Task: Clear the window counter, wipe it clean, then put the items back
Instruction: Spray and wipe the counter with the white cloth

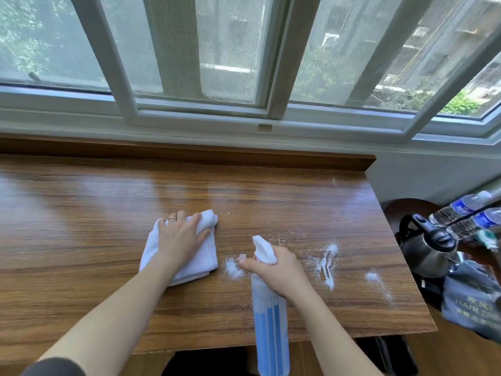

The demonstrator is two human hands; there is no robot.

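Head view
Counter: a wooden counter (108,202) is seen below a white-framed window (279,104), with a raised wooden ledge along its back edge.
Left hand: the left hand (181,237) is laid on a folded white cloth (189,264), fingers curved over its far end and pressing it to the counter; a ring is worn on one finger.
Right hand: the right hand (279,270) is closed round the neck of a spray bottle (269,327), the grip holding the white nozzle head; the bottle is tilted and contains blue liquid.
Soiling: white powder patches (328,261) are scattered on the counter's right part, one just beside the right thumb, others near the right edge.
Surroundings: off the counter's right end, a steel kettle (428,248), two capped water bottles (466,213) and a grey printed bag (471,302) are noted, close together.
Obstruction: part of the cloth is covered by the left hand.
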